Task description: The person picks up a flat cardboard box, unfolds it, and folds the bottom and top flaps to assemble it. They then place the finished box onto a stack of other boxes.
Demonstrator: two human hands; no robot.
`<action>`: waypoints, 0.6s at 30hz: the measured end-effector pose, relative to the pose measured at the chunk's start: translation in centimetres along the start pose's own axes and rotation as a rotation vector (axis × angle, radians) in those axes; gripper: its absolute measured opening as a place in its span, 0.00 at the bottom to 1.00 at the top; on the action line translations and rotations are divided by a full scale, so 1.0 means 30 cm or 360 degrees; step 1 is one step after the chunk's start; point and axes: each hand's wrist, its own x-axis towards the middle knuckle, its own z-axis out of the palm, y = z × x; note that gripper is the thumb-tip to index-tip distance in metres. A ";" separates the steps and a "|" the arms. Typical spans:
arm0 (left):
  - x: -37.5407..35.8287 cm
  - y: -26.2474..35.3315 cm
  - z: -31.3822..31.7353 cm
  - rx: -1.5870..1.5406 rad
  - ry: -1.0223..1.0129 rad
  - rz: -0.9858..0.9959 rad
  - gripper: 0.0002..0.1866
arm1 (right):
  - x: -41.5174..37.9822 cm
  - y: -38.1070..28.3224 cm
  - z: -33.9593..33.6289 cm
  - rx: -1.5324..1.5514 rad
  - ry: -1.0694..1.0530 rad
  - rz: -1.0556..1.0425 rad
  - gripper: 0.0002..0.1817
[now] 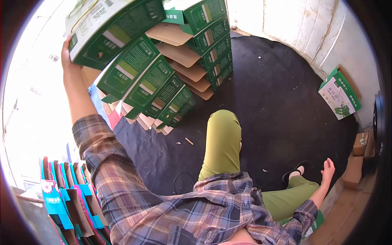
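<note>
One plaid shirt (179, 208) and two green trouser legs (222, 143) lie nearest; one dark shoe (300, 170) shows, the other being hidden. At the lower left stand about four blue-and-pink cartons (59, 200), cut off by the dark rim of the view, so the full count is uncertain. Part of one green package (319, 220) shows from behind the right sleeve, mostly covered. The right hand (328, 171) is raised beyond the bent leg; whether its fingers are apart or together I cannot tell. Past the knee, one short stick (189, 141) lies on the black floor sheet (269, 110). Along the right edge are at least two brown boxes (353, 171), and above them one black round object (379, 118), cut off and hard to identify. Ahead on the left, the left hand (66, 53) is clamped on the edge of one green-and-white box (118, 38), its top out of frame; a yellow cord crosses it. That box overlaps a left stack (149, 83) of four visible green boxes; contact is unclear. Beside it rises a right stack (210, 36) of about five, lower ones partly hidden. One separate green box (339, 94) sits by the far right wall (347, 45).
</note>
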 end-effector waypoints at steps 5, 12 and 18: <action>0.049 -0.022 -0.151 0.0202 0.0538 -0.0192 0.20 | -0.002 -0.013 -0.039 0.0144 0.0150 -0.0009 0.21; 0.379 -0.178 -0.688 0.0835 -0.0082 -0.0234 0.20 | -0.031 0.158 -0.202 0.0102 0.0338 0.0003 0.21; 0.585 -0.225 -0.909 0.2840 -0.0829 0.1557 0.18 | -0.206 0.309 -0.224 0.0029 0.0441 0.0370 0.19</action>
